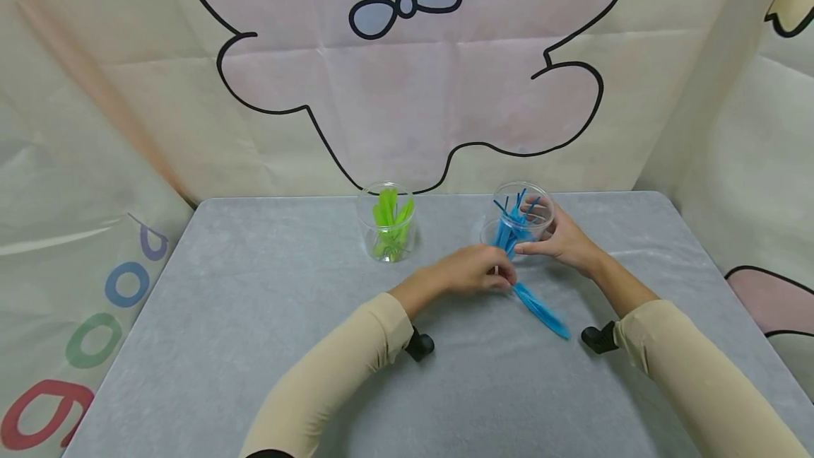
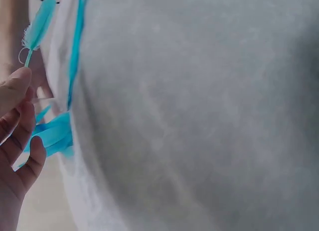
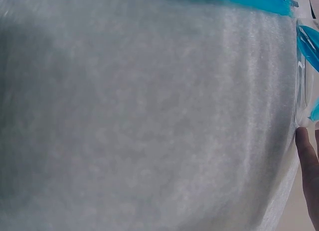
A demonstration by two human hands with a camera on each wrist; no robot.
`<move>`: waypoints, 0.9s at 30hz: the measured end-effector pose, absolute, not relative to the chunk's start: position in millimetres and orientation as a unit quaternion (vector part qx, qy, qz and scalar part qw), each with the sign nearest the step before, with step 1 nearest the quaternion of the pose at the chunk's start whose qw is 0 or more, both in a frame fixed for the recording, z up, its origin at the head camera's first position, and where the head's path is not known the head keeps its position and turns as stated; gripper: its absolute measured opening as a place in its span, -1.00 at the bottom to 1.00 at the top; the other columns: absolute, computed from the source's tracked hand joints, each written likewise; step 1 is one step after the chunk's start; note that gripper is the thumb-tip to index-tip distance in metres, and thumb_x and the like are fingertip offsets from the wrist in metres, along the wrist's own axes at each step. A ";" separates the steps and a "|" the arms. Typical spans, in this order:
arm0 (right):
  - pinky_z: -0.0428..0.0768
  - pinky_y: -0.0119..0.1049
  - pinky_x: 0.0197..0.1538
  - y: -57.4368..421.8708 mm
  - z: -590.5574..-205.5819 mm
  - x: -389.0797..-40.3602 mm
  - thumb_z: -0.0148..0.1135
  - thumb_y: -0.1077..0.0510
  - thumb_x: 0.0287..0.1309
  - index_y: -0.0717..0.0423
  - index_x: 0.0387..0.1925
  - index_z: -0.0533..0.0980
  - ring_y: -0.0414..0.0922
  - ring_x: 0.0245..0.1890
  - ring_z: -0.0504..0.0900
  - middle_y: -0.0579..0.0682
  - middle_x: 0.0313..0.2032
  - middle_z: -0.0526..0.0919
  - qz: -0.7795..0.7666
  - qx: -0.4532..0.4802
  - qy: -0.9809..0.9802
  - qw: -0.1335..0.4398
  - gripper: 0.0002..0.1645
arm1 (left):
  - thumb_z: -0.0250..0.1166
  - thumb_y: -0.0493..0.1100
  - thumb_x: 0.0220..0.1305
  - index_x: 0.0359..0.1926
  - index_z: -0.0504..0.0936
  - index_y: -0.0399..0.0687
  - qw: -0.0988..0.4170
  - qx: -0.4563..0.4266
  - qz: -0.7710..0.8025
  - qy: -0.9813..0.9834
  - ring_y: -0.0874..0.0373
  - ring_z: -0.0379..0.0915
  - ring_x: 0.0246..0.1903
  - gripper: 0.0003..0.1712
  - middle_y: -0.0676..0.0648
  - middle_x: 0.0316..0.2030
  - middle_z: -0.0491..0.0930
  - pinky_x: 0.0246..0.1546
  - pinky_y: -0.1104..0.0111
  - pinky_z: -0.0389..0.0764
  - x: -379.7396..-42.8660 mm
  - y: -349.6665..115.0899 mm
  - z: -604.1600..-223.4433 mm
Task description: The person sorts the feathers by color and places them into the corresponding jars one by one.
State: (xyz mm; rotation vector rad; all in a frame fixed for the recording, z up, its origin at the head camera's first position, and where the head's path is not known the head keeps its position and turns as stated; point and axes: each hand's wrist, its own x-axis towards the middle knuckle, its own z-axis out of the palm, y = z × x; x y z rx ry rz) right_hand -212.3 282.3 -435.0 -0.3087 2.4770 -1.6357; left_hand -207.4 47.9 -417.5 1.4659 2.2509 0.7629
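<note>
My left hand (image 1: 480, 271) pinches a blue feather (image 2: 41, 24) by its quill between thumb and finger. In the head view a blue feather (image 1: 542, 311) runs from beside these fingertips toward the lower right. Another blue strip, seemingly a feather (image 2: 76, 47), lies on the cloth in the left wrist view. My right hand (image 1: 566, 242) holds a clear plastic cup (image 1: 486, 232), thumb in front and fingers around its right side. Blue feathers (image 1: 509, 228) stand inside, thin quills upward. Only a fingertip of the right hand shows in the right wrist view.
A second clear cup (image 1: 364, 221) with lime-green feathers (image 1: 391, 221) stands to the left, near the table's back edge. Grey cloth covers the table (image 1: 254, 316). A printed curtain (image 1: 407, 90) hangs directly behind it, with more sheets at both sides.
</note>
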 end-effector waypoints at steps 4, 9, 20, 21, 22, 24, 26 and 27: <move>0.51 -0.52 0.00 282.4 -435.1 -213.1 0.50 0.28 0.05 0.15 0.41 0.08 0.02 0.26 0.32 0.14 0.34 0.30 -0.542 -0.108 0.830 0.076 0.01 | 0.30 -0.20 0.37 -0.14 0.76 -0.13 0.159 0.515 0.296 0.789 0.34 0.50 -0.26 -0.84 0.07 -0.24 0.66 -0.18 0.61 0.46 -209.4 42.5 -406.9; 0.54 -0.49 -0.01 283.7 -436.5 -213.5 0.50 0.28 0.05 0.20 0.41 0.06 -0.07 0.18 0.41 0.15 0.34 0.29 -0.546 -0.110 0.827 0.077 0.03 | 0.30 -0.21 0.37 -0.12 0.75 -0.17 0.147 0.508 0.333 0.781 0.30 0.50 -0.30 -0.83 0.03 -0.22 0.67 -0.22 0.58 0.47 -211.4 37.9 -394.8; 0.51 -0.45 -0.01 285.1 -434.1 -212.0 0.49 0.23 0.08 0.17 0.43 0.06 0.06 0.21 0.38 0.18 0.36 0.28 -0.518 -0.113 0.845 0.074 0.03 | 0.29 -0.23 0.37 -0.15 0.73 -0.17 0.121 0.472 0.402 0.775 0.22 0.47 -0.31 -0.86 0.00 -0.24 0.68 -0.26 0.51 0.50 -222.6 31.6 -361.7; 0.50 -0.45 0.01 284.9 -433.5 -212.0 0.50 0.23 0.07 0.15 0.44 0.06 0.07 0.24 0.37 0.18 0.36 0.27 -0.519 -0.111 0.844 0.076 0.04 | 0.30 -0.23 0.37 -0.15 0.73 -0.18 0.117 0.469 0.409 0.775 0.22 0.47 -0.31 -0.86 0.00 -0.25 0.68 -0.26 0.50 0.50 -224.5 31.3 -359.0; 0.49 -0.45 0.03 284.6 -432.8 -211.8 0.50 0.23 0.07 0.13 0.44 0.06 0.07 0.25 0.36 0.17 0.36 0.28 -0.523 -0.108 0.842 0.079 0.04 | 0.30 -0.24 0.36 -0.15 0.73 -0.19 0.111 0.464 0.416 0.774 0.22 0.47 -0.32 -0.86 0.00 -0.25 0.68 -0.26 0.50 0.50 -226.5 31.0 -356.2; 0.51 -0.45 0.02 283.9 -431.5 -211.1 0.50 0.22 0.07 0.10 0.45 0.05 0.06 0.23 0.40 0.16 0.35 0.28 -0.526 -0.106 0.840 0.085 0.05 | 0.31 -0.24 0.35 -0.15 0.72 -0.21 0.101 0.457 0.430 0.772 0.21 0.48 -0.31 -0.86 -0.02 -0.27 0.67 -0.23 0.50 0.51 -230.5 30.8 -350.6; 0.55 -0.45 -0.02 283.4 -430.6 -211.0 0.49 0.22 0.09 0.06 0.45 0.03 -0.02 0.16 0.45 0.14 0.34 0.27 -0.533 -0.101 0.835 0.095 0.05 | 0.31 -0.25 0.35 -0.14 0.72 -0.22 0.091 0.450 0.439 0.772 0.21 0.49 -0.30 -0.86 -0.04 -0.27 0.67 -0.21 0.51 0.51 -234.6 30.8 -345.4; 0.55 -0.46 -0.02 283.0 -430.4 -211.0 0.49 0.22 0.09 0.04 0.46 0.03 -0.06 0.14 0.46 0.14 0.33 0.29 -0.537 -0.099 0.831 0.101 0.06 | 0.32 -0.25 0.35 -0.14 0.72 -0.23 0.089 0.445 0.444 0.773 0.20 0.49 -0.29 -0.85 -0.05 -0.27 0.67 -0.20 0.51 0.51 -236.5 30.8 -343.2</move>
